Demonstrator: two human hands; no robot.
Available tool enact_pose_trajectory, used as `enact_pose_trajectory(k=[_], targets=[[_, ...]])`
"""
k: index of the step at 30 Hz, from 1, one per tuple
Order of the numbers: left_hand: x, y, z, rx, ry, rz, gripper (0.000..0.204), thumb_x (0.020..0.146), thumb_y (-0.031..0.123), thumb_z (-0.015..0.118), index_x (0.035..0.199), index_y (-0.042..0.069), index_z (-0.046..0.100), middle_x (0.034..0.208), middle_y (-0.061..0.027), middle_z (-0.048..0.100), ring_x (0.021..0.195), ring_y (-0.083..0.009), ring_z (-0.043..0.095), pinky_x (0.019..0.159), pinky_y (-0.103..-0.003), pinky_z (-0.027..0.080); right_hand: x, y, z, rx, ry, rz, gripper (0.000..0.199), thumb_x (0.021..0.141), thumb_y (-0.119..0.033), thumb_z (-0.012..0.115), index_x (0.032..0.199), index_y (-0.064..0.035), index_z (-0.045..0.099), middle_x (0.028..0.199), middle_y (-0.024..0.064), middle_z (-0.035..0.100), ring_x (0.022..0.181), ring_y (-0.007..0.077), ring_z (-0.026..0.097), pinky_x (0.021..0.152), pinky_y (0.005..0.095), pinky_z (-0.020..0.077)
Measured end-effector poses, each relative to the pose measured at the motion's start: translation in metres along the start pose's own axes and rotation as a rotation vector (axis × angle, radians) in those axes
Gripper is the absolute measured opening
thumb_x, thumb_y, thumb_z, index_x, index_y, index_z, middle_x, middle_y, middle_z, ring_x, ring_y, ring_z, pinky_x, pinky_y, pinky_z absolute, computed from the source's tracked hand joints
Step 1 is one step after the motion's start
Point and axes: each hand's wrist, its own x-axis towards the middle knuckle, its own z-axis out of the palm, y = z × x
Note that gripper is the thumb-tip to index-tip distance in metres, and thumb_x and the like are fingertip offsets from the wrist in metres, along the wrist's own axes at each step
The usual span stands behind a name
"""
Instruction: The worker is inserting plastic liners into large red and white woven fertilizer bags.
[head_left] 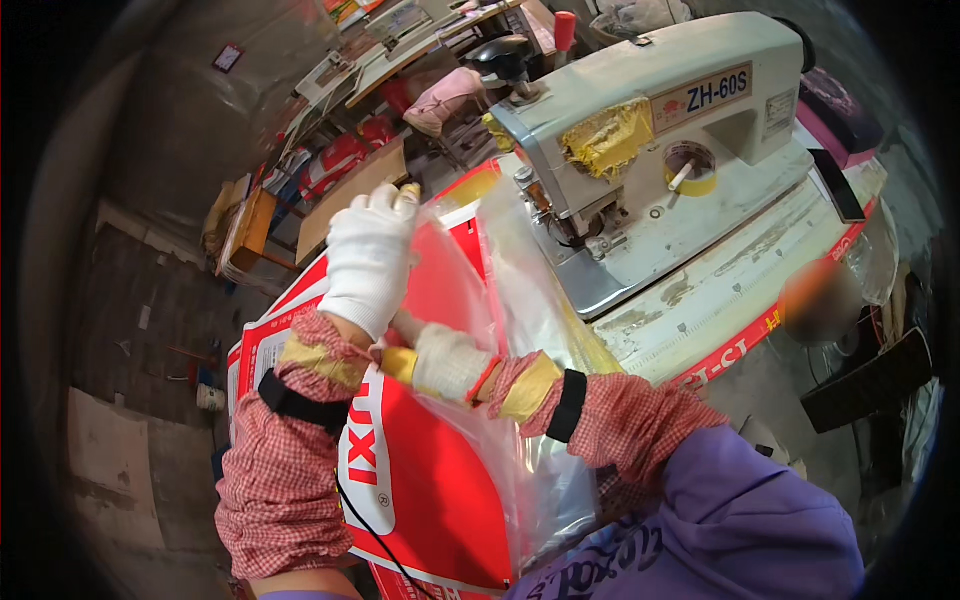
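The red bag (430, 470) in clear plastic lies near-left of the sewing machine (650, 130), its far edge pinched under the left hand (368, 255) fingers, its middle gripped by the right hand (447, 362) fingers.

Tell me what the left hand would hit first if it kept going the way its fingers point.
The left hand points up and away along the red bag. Straight on, it would likely meet the brown board beyond the bag's far edge, though depth is unclear.
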Motion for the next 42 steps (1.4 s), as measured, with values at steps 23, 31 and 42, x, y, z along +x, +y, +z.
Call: enact_pose_trajectory(k=[23,31,42], targets=[[0.055,-0.046,-0.011,0.488,-0.189,-0.087,0.013,0.079,0.012,0.049,0.078,0.010,0.062,0.076,-0.0106,0.065,0.069,-0.0278,0.066,0.059,-0.040,0.053,-0.097,0.047,0.127,-0.398,-0.575,-0.316,0.035,0.075,-0.018,0.054,0.107,-0.0038,0.059,0.090,0.0154,0.065,0.082,0.0313,0.064,0.072,0.0418,0.0502],[0.105,-0.040,-0.119,0.525,-0.254,0.030,0.027,0.088,0.021,0.042,0.086,0.006,0.064,0.088,-0.0150,0.064,0.085,-0.0325,0.061,0.076,-0.042,0.048,-0.176,0.136,0.044,-0.313,-0.473,-0.448,0.022,0.080,-0.024,0.050,0.088,-0.0115,0.066,0.083,0.0099,0.064,0.077,0.0226,0.063,0.067,0.0332,0.0495],[0.085,-0.007,-0.141,0.454,-0.367,-0.162,0.031,0.090,0.025,0.041,0.085,0.005,0.064,0.087,-0.0160,0.064,0.083,-0.0343,0.061,0.075,-0.041,0.048,-0.179,-0.020,-0.137,-0.678,0.518,0.194,0.054,0.070,-0.025,0.070,0.114,-0.0009,0.051,0.098,0.0196,0.058,0.087,0.0325,0.058,0.075,0.0400,0.0471]])
